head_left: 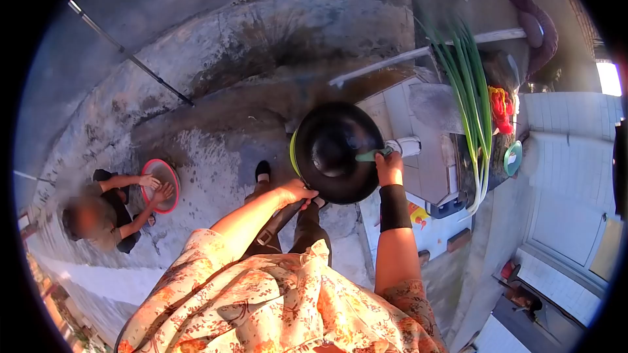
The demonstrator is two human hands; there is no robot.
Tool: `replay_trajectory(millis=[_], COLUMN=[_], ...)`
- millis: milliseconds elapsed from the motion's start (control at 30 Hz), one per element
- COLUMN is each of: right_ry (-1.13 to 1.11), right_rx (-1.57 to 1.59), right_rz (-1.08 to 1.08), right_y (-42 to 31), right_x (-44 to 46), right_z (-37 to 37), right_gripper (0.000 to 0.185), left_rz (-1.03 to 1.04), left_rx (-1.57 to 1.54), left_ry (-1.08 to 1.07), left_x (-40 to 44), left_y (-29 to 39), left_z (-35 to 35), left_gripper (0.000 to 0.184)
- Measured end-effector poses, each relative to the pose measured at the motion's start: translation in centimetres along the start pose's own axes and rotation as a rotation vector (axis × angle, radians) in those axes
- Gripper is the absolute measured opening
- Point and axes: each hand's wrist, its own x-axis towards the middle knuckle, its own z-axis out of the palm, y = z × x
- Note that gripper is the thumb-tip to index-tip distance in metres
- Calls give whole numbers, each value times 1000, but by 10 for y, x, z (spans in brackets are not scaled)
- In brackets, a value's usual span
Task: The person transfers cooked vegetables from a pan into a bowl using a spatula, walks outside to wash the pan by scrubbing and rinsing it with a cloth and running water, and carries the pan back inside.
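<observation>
A black wok (335, 186) is held in front of me, its dark inside facing up. My left hand (296, 193) is closed on its lower left edge, where a dark long handle (280, 221) runs back toward my body. My right hand (390, 168), below a black wrist band, grips a green tool (370, 155) whose end reaches over the wok's right side. What kind of tool it is I cannot make out. Just beyond that hand is a white cylindrical object (409, 146). A yellow-green rim (294, 152) shows behind the wok's left edge.
Long green onions (472, 101) lie on the ledge at right, near a red-and-yellow bundle (501, 110) and a green round dish (513, 158). At left a person (108, 219) squats with both hands at a red-rimmed basin (175, 189). A metal pole (134, 55) leans behind.
</observation>
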Motion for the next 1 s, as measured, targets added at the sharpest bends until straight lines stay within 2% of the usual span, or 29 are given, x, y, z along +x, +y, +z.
replay_trajectory(millis=[133, 200, 233, 300, 333, 400, 500, 800, 1000], right_ry=[-18, -52, -54, -197, -202, -234, -236, -116, -119], right_rx=[-83, -372, -377, -635, -638, -770, -765, -524, -526], right_rz=[-99, -267, -269, -404, -407, -614, -713, -741, -736], right_y=[-18, -22, -24, -31, -33, -38, -43, -30, -30], right_x=[-5, -5, -4, -1, 0, 2, 1, -1, -3], right_z=[-14, -21, -27, -38, -42, -47, -48, -40, -37], right_gripper=[24, 20, 20, 14, 14, 15, 19, 25, 23], left_rz=[-39, 28, 31, -27, -27, 16, -22, -20, 3], left_rx=[-57, -13, -18, -17, -23, 15, -13, -19, -20], left_ry=[8, -88, -90, -64, -63, -109, -106, -110, -122], left_x=[4, 6, 7, 10, 10, 11, 9, 5, 9], left_y=[-3, -3, -3, -4, -4, -3, -1, 1, -5], left_z=[0, -1, 0, 0, 0, 0, 0, -1, -1], left_gripper=[22, 22, 22, 21, 21, 20, 18, 15, 17])
